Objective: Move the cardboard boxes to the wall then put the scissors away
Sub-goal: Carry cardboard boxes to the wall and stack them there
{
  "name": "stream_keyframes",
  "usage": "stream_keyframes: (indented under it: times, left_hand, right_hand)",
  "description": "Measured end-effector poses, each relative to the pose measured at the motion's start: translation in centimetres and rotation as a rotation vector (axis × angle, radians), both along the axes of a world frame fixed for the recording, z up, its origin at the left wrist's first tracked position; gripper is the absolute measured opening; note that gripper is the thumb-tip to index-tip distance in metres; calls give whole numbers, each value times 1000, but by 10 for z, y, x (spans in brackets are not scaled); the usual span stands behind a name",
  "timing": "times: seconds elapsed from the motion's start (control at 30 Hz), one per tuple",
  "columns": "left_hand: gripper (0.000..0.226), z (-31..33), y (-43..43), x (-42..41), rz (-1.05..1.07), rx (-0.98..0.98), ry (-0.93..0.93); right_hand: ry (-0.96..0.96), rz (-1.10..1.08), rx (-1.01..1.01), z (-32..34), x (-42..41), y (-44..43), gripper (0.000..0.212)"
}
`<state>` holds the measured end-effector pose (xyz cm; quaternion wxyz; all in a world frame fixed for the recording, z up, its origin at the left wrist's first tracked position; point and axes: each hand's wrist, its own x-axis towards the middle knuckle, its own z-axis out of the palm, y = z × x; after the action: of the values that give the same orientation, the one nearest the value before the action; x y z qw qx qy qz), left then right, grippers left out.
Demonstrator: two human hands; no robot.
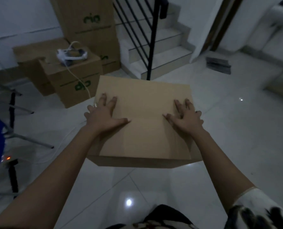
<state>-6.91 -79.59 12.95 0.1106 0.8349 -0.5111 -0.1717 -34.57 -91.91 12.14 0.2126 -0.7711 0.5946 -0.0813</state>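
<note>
Forearms reach over glossy white tile floor (228,129). Plain brown cardboard box (144,129) rests there, short of green-printed cardboard boxes (74,78) at the wall. Left hand (104,116), right hand (185,119): spread flat on lid, gripping nothing. Risk: palms slip; box snags white cable (78,79).

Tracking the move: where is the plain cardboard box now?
The box is mid head view, under the left hand and right hand, right of the printed boxes, before the stairs.

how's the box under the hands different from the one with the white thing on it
The plain box has no print; the printed box bears a green logo. The plain box has the left hand and right hand resting on top; the printed box carries a white corded device. Both are brown cardboard.
</note>
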Motion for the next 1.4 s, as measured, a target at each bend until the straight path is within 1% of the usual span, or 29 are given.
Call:
stream_keyframes:
  times: [0.2, 0.4, 0.57, 0.6, 0.8, 1.03, 1.3, 1.4]
  left_hand:
    - [104, 14, -70, -101, -169, -22, 13]
    - [113, 23, -133, -195, -364, -28, 51]
    - [105, 20, -174, -266, -543, -36, 49]
    - [104, 21, -186, -286, -608, -40, 42]
    - [113, 24, -225, -370, -874, -29, 13]
    - [109, 21, -256, -488, -1212, -36, -6]
    - [104, 19, -233, -619, -1581, -59, -9]
    - [102, 18, -214, -655, -1677, -67, -3]
  right_hand:
    - [37, -182, -26, 22, -115, -18, 83]
    - [42, -360, -30, 35, -219, -21, 84]
    - [46, -538, -17, 36, -286, -7, 86]
    - [33, -600, -21, 36, -303, -1, 86]
    - [7, -859, -5, 26, -364, 37, 89]
    - [-5, -1197, 6, 28, -421, 92, 88]
    - [-46, -1586, 25, 27, -458, 172, 89]
    - [-70, -1694, 15, 25, -462, 201, 89]
